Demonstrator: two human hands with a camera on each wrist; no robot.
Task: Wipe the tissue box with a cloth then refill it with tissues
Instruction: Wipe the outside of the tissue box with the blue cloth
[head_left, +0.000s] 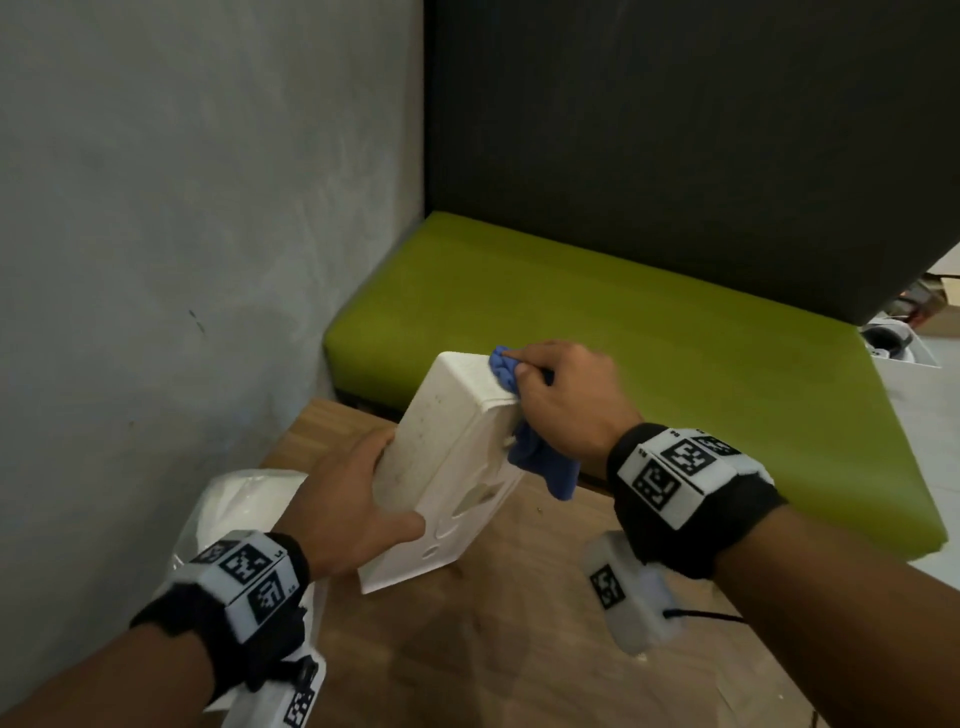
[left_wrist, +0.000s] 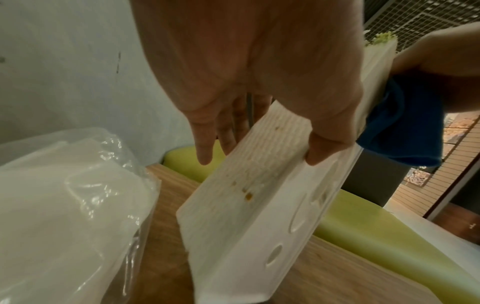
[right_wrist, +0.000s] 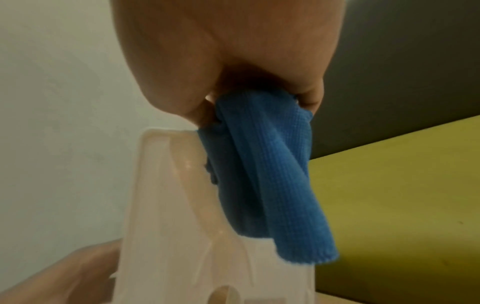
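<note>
Gripping the white tissue box (head_left: 441, 457) tilted above the wooden table (head_left: 493, 649), my left hand (head_left: 348, 504) curls around its near end. At 1 o'clock, my right hand (head_left: 566, 400) bunches the blue cloth (head_left: 540, 457) against its far edge; contact looks firm, perhaps. Bagged tissues (head_left: 244, 499) lie at 8 o'clock.

I see my left hand (head_left: 353, 499) gripping the white tissue box (head_left: 447, 467), tilted up on one corner over the wooden worktop (head_left: 467, 649). My right hand (head_left: 566, 400) presses a blue cloth (head_left: 540, 457) against its upper edge. A plastic-wrapped tissue pack (head_left: 244, 499) lies left.
</note>
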